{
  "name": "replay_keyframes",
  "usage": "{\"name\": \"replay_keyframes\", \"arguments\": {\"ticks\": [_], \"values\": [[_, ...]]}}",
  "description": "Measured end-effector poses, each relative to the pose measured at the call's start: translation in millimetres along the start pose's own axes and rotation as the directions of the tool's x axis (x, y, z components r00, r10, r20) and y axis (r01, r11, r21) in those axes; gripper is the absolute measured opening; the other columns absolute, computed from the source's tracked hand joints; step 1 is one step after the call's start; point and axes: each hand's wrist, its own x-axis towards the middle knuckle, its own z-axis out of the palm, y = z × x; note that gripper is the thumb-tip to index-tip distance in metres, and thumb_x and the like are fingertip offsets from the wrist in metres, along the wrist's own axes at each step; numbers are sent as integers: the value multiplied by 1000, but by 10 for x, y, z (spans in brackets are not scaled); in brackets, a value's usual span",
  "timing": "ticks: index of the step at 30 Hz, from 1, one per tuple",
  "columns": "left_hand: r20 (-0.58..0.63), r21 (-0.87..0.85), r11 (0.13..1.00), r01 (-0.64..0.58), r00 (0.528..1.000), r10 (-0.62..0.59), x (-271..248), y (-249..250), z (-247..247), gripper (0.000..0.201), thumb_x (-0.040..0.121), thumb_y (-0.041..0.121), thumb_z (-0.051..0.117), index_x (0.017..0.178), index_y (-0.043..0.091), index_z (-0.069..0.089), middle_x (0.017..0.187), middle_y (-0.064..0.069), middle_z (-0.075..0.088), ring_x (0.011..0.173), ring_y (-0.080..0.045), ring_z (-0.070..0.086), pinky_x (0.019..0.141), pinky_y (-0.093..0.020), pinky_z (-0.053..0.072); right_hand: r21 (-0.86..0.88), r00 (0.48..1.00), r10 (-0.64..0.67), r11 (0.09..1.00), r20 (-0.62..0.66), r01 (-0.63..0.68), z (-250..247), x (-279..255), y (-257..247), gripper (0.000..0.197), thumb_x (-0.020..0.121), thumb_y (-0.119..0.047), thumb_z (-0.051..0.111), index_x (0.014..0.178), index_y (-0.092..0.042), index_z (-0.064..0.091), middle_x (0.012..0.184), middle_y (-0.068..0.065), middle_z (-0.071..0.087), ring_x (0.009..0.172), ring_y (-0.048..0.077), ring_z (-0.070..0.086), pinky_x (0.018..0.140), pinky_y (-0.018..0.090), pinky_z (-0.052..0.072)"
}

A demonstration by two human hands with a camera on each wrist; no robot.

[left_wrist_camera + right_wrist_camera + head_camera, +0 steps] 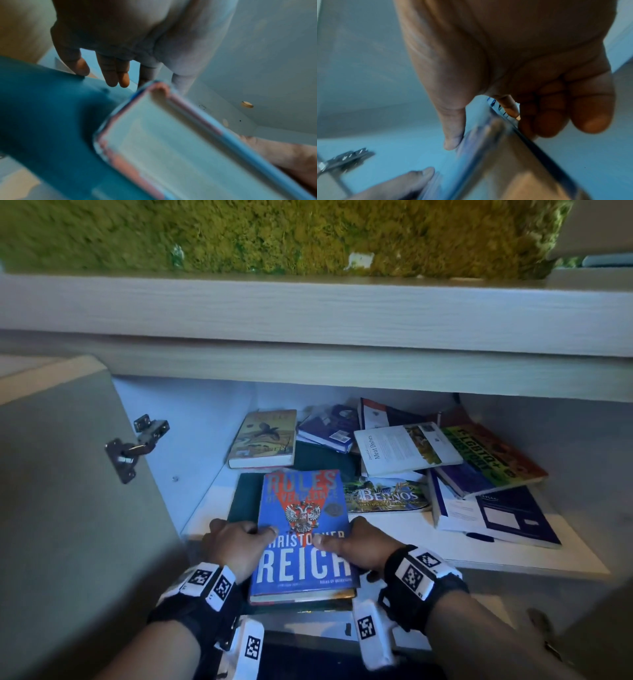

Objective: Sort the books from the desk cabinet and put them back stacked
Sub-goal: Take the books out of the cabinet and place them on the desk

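A blue hardback, "Rules of Vengeance" [301, 529], lies on a large dark green book [245, 498] at the front of the cabinet shelf [394, 529]. My left hand [239, 537] grips its left edge and my right hand [346, 542] grips its right edge, each with the thumb on the cover. In the left wrist view the fingers [111, 73] hang down beside the blue book's page edge [171, 148], over the green book [42, 108]. The right wrist view shows the thumb [453, 135] on the cover and the fingers [556, 115] curled under the edge.
Several more books lie scattered on the shelf: a bird-cover book [263, 440], a purple one [329, 429], a white "Meat Dishes" [404, 450], a rainbow-cover book [489, 460], a "Bernos" booklet [387, 496], and a navy one [507, 515]. The cabinet door [68, 508] stands open at left with its hinge [137, 443]. The desk top [308, 309] overhangs.
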Motion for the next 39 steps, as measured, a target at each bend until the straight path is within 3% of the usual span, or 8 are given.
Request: {"name": "replay_keyframes", "arguments": {"ticks": [7,14,19,25,33,37,38,39], "values": [[33,-312,949,44,999,-35,-135,-89,-110,81,51,88,62,107,30,70,113,-3,73,103,-24,67,96,-43,53,450,998,44,893,-45,-19,239,-193,37,69,66,-68,80,109,-14,74,104,3,81,95,25,78,94,47,61],[225,-271,907,323,937,-267,-349,-229,-601,116,28,82,78,124,21,60,128,-14,63,112,-35,62,92,-41,52,589,980,172,784,97,-196,-32,-1135,-634,28,94,-20,74,69,-8,69,58,2,71,58,20,73,69,45,66],[545,-314,828,464,802,-243,-1214,458,-1881,62,43,33,95,94,5,73,104,-20,73,103,-39,67,100,-54,50,560,977,195,802,84,-208,-449,-2064,-1180,34,93,-25,77,63,-11,69,59,1,70,57,18,69,62,37,57],[414,-434,853,291,905,-98,-2360,1114,-3304,38,70,34,88,87,25,55,75,22,62,76,-4,53,74,-31,45,559,980,120,807,162,-191,-1038,-3223,-1855,37,91,-37,77,66,-12,69,66,1,70,68,22,67,68,33,48],[166,-499,855,137,984,-61,-2812,1597,-4257,58,63,59,84,102,25,60,103,-1,68,94,-22,66,89,-47,52,543,973,-61,836,222,-72,-1813,-3907,-2716,45,101,-41,63,61,-26,74,73,-2,71,75,24,64,75,32,45],[94,-510,860,29,995,22,-2535,1829,-4496,52,65,56,84,100,25,60,98,1,73,89,-19,70,77,-37,53,586,978,-177,806,110,80,-2012,-3712,-2969,55,95,-53,69,104,2,71,112,23,75,97,42,71,89,51,56],[74,-519,854,1,996,44,-2414,1902,-4540,47,69,52,83,99,24,61,98,1,73,88,-19,70,76,-36,52,589,982,-176,802,71,101,-2037,-3610,-3035,56,88,-63,72,96,-21,37,105,-1,41,98,15,44,76,42,25],[58,-525,851,-22,996,61,-2269,1990,-4576,44,71,51,82,98,23,61,97,0,74,87,-19,71,76,-37,53,561,988,-157,818,1,129,-2076,-3426,-3050,100,82,-71,74,136,-1,28,137,33,21,124,56,29,100,73,22]]}}
